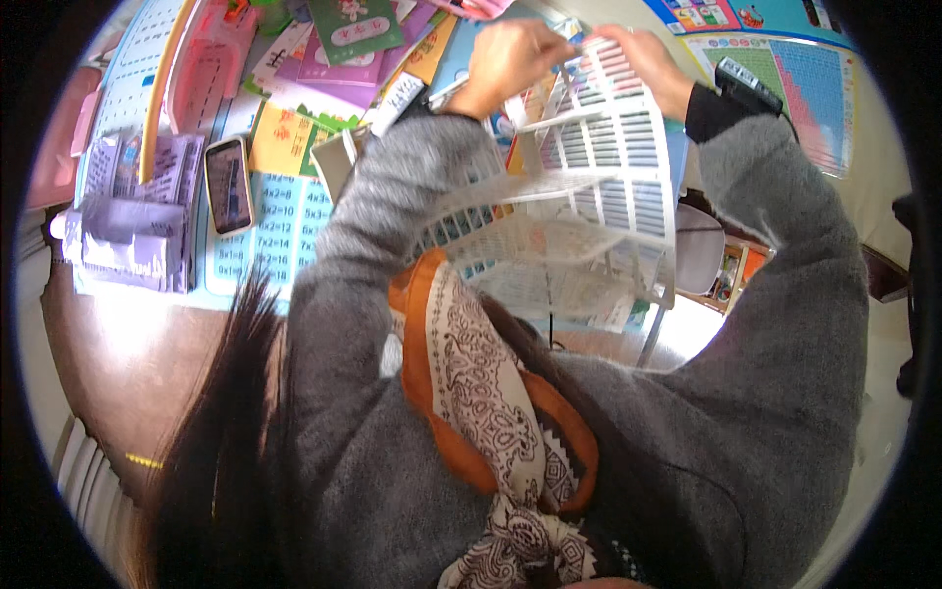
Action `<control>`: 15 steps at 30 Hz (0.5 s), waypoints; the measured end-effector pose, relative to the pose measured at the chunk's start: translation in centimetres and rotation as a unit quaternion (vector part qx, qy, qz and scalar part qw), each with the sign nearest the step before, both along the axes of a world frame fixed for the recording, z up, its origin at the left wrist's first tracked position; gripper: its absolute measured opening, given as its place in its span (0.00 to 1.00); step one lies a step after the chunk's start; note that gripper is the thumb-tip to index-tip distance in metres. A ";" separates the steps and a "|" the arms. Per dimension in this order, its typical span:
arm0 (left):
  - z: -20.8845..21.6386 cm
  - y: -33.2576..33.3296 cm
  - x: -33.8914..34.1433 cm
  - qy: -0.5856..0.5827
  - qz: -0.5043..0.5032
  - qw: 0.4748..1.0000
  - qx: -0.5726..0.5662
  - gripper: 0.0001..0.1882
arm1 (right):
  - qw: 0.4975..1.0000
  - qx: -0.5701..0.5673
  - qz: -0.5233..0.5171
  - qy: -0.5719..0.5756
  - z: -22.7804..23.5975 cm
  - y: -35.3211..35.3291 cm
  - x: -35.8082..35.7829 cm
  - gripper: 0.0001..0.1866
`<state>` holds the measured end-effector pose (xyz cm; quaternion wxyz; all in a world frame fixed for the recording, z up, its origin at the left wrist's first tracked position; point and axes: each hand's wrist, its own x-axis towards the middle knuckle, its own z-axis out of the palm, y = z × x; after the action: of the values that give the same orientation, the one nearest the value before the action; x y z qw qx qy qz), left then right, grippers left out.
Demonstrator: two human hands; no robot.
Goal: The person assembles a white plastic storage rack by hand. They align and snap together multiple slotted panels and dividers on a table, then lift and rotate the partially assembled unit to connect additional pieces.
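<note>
A white slatted plastic frame (613, 187), made of several see-through panels like a folding basket, stands tilted in front of my chest. My left hand (512, 64) is closed at its far upper edge, fingers pinched together there. At the upper right corner, my right hand (650, 71) grips the same edge with its fingers curled over the rim. The lower panels fan out toward me at an angle. Whether they are joined along one side I cannot tell. Through the slats, parts of the desk show.
Left on the desk lie a phone (229, 187), purple plastic packages (137, 216), a yellow booklet (283, 139) and a green booklet (355, 27). A pink bin (201, 69) stands behind. Under them is a blue times-table mat (265, 240). A chart (785, 93) lies at far right.
</note>
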<state>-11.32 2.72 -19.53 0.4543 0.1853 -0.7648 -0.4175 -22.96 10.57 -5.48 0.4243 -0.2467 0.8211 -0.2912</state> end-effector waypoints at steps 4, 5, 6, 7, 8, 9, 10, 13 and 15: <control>-1.5 -1.6 2.0 -0.034 -0.113 0.989 0.091 0.19 | 0.996 0.001 0.076 -0.055 0.6 0.0 -0.4 0.16; -2.3 -1.6 2.7 -0.047 -0.124 0.985 0.112 0.20 | 0.996 0.032 0.083 -0.025 0.9 0.0 -0.5 0.17; -3.1 -1.7 3.5 -0.046 -0.135 0.982 0.124 0.21 | 0.994 0.025 0.104 0.006 1.2 0.6 -0.4 0.18; -4.0 -1.6 4.3 -0.074 -0.127 0.981 0.124 0.21 | 0.994 0.045 0.101 0.008 1.6 1.0 -0.3 0.20; -4.8 -1.2 5.0 -0.105 -0.114 0.976 0.151 0.21 | 0.994 0.026 0.110 -0.004 2.0 1.8 0.0 0.20; -5.4 -1.1 5.6 -0.123 -0.106 0.970 0.179 0.21 | 0.995 0.023 0.098 -0.003 2.4 2.5 0.4 0.20; -5.9 -0.9 6.4 -0.130 -0.110 0.969 0.177 0.22 | 0.995 0.013 0.095 -0.037 2.7 3.4 0.9 0.20; -6.0 0.6 8.5 -0.127 0.055 0.984 0.112 0.23 | 0.998 0.055 0.025 -0.001 3.4 6.5 2.7 0.20; -5.4 2.8 9.9 -0.015 0.177 0.980 0.087 0.15 | 0.997 0.064 -0.020 -0.040 2.9 8.1 3.6 0.22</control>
<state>-1.39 5.53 -24.94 0.4917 0.3627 -0.6876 -0.3923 -19.40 18.64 -2.57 0.4660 -0.1904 0.8251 -0.2566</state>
